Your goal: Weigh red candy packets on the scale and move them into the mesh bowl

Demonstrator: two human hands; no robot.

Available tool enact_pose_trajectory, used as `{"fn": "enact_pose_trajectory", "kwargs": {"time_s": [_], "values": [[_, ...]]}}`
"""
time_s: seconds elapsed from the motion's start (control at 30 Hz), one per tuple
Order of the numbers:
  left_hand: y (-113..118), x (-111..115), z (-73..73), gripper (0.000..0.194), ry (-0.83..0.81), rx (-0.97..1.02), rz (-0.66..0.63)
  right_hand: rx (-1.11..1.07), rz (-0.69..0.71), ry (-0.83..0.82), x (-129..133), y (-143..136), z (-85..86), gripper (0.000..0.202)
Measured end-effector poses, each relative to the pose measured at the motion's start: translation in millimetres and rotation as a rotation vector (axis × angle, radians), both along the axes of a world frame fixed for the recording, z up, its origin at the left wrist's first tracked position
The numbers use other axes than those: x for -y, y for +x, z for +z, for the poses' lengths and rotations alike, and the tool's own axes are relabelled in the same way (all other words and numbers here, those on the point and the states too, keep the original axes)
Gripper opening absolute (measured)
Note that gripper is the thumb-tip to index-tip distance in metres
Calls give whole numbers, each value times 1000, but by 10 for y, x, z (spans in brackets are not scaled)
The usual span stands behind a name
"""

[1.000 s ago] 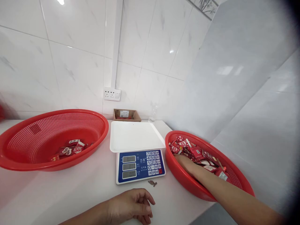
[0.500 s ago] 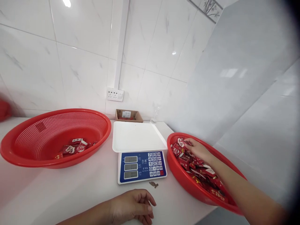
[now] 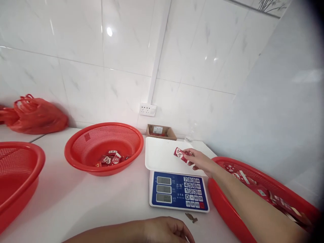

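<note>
My right hand [image 3: 197, 159] pinches a small red packet [image 3: 180, 154] with white print above the white pan [image 3: 159, 153] of a weighing scale. The scale's blue keypad panel [image 3: 179, 190] faces me. To the right, a red basket [image 3: 222, 202] full of similar red packets [image 3: 253, 189] is partly hidden by my right forearm. My left hand [image 3: 167, 230] rests on the table in front of the scale, its fingers loosely curled with nothing seen in them; the fingertips are cut off by the lower edge.
Left of the scale stands a red basket [image 3: 76, 152] with several packets at its bottom. Another red basket [image 3: 37, 162] is at the left edge, and a red plastic bag [image 3: 43, 116] lies behind. A cardboard box [image 3: 168, 133] and a brown scrap [image 3: 191, 217] are near the scale.
My right hand has moved from the right basket to above the scale pan, carrying a red packet. The view has turned left, bringing in the bag and another basket.
</note>
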State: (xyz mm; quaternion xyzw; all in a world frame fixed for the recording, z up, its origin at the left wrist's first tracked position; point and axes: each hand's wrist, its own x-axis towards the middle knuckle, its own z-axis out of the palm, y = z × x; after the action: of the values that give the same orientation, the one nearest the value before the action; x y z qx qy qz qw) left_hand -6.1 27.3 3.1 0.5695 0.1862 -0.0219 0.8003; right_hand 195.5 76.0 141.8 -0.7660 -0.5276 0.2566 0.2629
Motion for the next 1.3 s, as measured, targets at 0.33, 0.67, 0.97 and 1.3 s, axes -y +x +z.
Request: {"fn": "enact_pose_trajectory", "kwargs": {"time_s": [0.33, 0.67, 0.97, 1.3], "values": [[79, -31, -85, 77, 17, -15, -67, 591, 12, -16, -159, -107, -144, 29], [56, -23, -56, 77, 21, -5, -72, 135, 88, -33, -173, -275, 36, 31], [37, -13, -66, 77, 93, -26, -62, 473, 122, -24, -139, -36, -107, 54], [66, -23, -26, 79, 34, -31, -73, 646, 57, -110, -154, -37, -208, 36]]}}
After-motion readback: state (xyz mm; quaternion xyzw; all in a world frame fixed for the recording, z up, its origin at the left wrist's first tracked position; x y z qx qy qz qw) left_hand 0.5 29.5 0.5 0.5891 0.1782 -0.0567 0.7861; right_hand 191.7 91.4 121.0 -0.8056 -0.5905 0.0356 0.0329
